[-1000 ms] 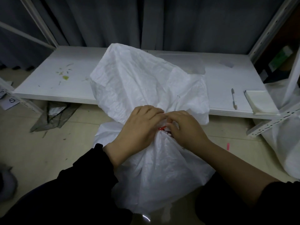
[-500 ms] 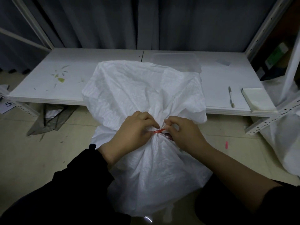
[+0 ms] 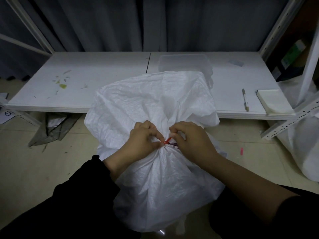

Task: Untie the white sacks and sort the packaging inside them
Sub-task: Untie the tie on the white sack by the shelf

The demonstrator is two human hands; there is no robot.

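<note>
One paper label (image 3: pixel 6 114) marked "5" is noted on the floor, far left. One low white shelf board (image 3: pixel 103 78) is recorded behind it. Two sacks are counted. One tied white woven sack (image 3: pixel 155 107) stands on the floor at centre, against the board's front edge. The left hand (image 3: pixel 143 140) and right hand (image 3: pixel 191 140) are curled at its gathered neck, and one thin red tie (image 3: pixel 167 140) is pinched by both. One grey marker pen (image 3: pixel 245 100) lies on the board; its print is unreadable. The second white sack (image 3: pixel 302 144) sits far right.
</note>
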